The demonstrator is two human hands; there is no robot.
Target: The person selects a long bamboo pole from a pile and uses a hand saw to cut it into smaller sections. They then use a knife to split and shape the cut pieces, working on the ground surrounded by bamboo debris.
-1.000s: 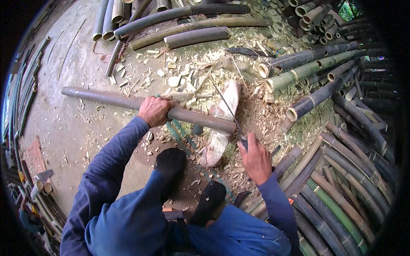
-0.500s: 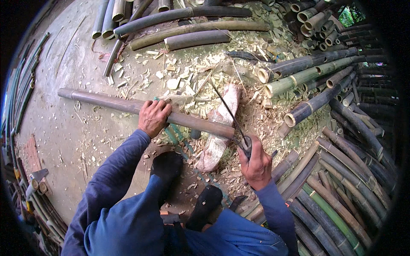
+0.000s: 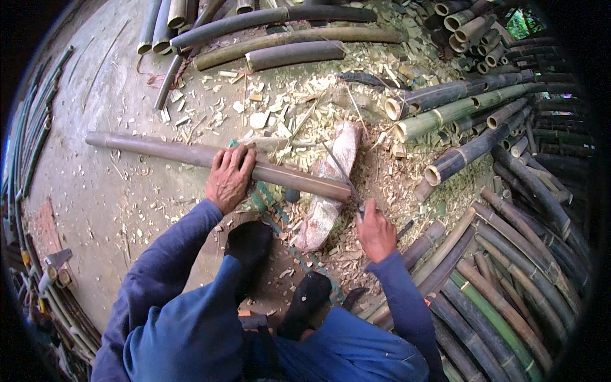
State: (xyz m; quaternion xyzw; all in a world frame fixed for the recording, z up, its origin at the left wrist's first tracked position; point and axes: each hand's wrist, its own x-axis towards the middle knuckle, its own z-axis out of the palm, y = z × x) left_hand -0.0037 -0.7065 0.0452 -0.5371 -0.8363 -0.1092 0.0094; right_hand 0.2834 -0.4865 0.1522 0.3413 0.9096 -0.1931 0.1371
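A brownish bamboo pole [image 3: 156,151] lies slantwise before me, its right part resting across a pale, worn log-like block [image 3: 318,226]. My left hand [image 3: 229,178] is wrapped over the pole's middle from above, with the fingers on its far side. Beyond the pole's right end, my right hand [image 3: 377,235] is closed round the handle of a long, narrow-bladed knife [image 3: 337,163]. The blade points up and to the left, passing over the block near the pole's cut end. Whether the blade touches the pole I cannot tell. My fist mostly hides the handle.
Wood chips [image 3: 259,120] litter the floor around the block. Dark and green bamboo lengths [image 3: 471,114] lie at right, with more stacked at lower right [image 3: 496,305]. Other bamboo pieces [image 3: 293,56] lie at the back. My dark-covered feet [image 3: 309,299] are close to the block.
My right hand has turned and dropped slightly, bringing the knife blade lower and closer to the pole's right end. My left hand and the pole have hardly moved.
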